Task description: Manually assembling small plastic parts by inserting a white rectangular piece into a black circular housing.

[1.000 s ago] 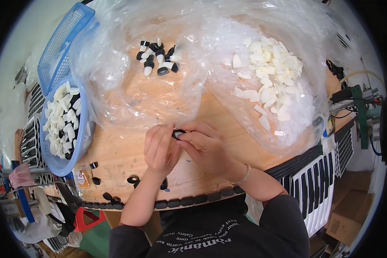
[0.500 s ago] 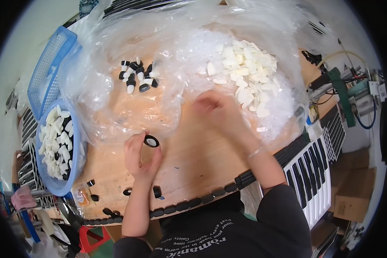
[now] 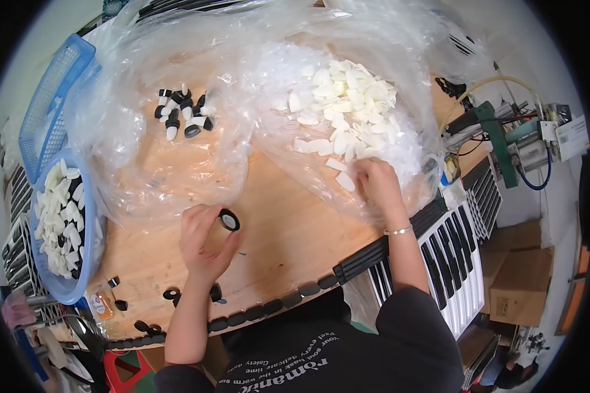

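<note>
Wooden bench (image 3: 288, 229), plastic sheeting over it. My left hand (image 3: 203, 242) pinches black ring cap (image 3: 229, 220); right hand (image 3: 377, 187) fingers closing on white piece (image 3: 345, 181) at white pile (image 3: 347, 105) edge — big pile left, blue basin (image 3: 88, 262) left of bench part-filled.

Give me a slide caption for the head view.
Left hand holds a black cap; right hand reaches into white pieces.

A: Clothing noted?
B: Dark short-sleeved tee (image 3: 321, 354), pale printed lettering across chest, bottom centre of frame.
A: Accessories?
B: Thin metal bangle (image 3: 398, 230) on right wrist, centre-right. Forearms bare, no gloves.
</note>
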